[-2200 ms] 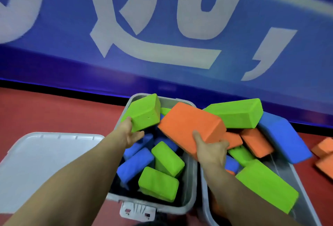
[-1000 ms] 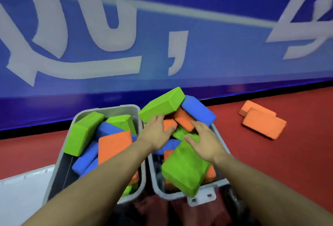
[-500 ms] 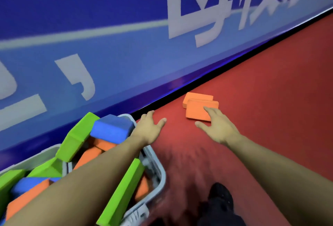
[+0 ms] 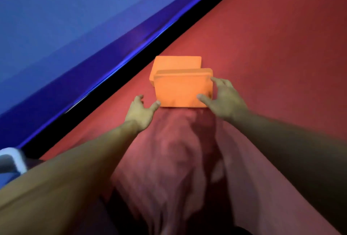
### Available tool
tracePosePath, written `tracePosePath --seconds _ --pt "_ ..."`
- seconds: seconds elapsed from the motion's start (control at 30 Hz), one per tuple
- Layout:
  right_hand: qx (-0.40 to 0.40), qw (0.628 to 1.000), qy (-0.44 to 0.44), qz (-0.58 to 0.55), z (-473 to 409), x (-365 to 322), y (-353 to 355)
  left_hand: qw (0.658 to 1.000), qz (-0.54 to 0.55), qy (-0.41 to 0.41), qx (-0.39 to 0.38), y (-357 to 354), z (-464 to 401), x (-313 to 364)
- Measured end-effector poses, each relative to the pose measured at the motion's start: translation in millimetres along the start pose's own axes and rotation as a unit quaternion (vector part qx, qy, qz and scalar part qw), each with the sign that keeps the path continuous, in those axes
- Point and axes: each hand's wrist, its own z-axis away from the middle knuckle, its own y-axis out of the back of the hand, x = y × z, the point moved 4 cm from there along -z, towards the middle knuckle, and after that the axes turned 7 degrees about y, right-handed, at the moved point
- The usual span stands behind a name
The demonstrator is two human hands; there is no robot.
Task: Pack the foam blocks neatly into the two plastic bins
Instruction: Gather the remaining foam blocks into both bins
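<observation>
Bin corner [image 4: 11,159] now at near left edge; view has swung off the bins. Both hands spread, holding nothing: left hand [image 4: 139,113] just beside, right hand [image 4: 222,101] prob. touching near orange block [image 4: 181,90] on floor; second block [image 4: 176,63] behind. Pickup next.

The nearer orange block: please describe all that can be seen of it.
The nearer orange block is a plain rectangular slab with rounded edges that looks like matte foam. It lies on the red floor, partly overlapping a second orange block behind it. The right hand has its thumb and fingers on its right edge. The left hand is open at its near-left corner, thumb about touching.
</observation>
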Motion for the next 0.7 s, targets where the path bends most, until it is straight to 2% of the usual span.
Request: tracePosePath --seconds 0.13,0.3,0.47,0.57,0.7 --pt "0.026 0.996 -0.063 -0.057 -72 26 -2 0.997 0.079 0.021 -0.007 -27 -69 6" --pt "0.050 0.967 -0.154 -0.198 -135 33 -34 0.984 0.167 0.023 -0.062 -46 -132 11" --pt "0.005 0.965 -0.180 -0.193 -146 27 -85 0.979 0.185 0.048 -0.069 -18 -153 -30" --pt "0.007 0.951 -0.240 -0.193 -161 20 -103 0.976 0.177 0.065 -0.110 -4 -153 -53" --pt "0.017 0.940 -0.317 -0.123 -178 27 -117 0.976 0.159 0.086 -0.117 2 -153 -71"
